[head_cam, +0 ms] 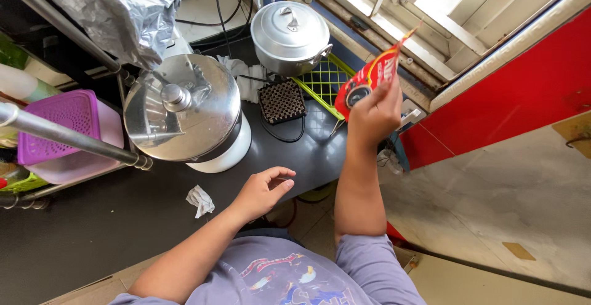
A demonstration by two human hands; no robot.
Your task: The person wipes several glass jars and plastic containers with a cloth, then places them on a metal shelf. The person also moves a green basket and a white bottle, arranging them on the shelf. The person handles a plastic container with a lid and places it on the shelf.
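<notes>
My right hand (373,116) is raised over the dark counter (92,219) and grips a red sachet packet (368,77) by its lower part; the packet points up and to the right. My left hand (261,189) hovers low near the counter's front edge, fingers loosely curled, holding nothing. A crumpled white paper scrap (201,200) lies on the counter just left of that hand.
A white cooker with a shiny metal lid (182,109) stands at centre left. Behind it are an aluminium pot with lid (289,34), a green wire rack (323,83), a small black perforated block (282,100), a purple lidded box (68,126) on a metal shelf, and foil (117,9).
</notes>
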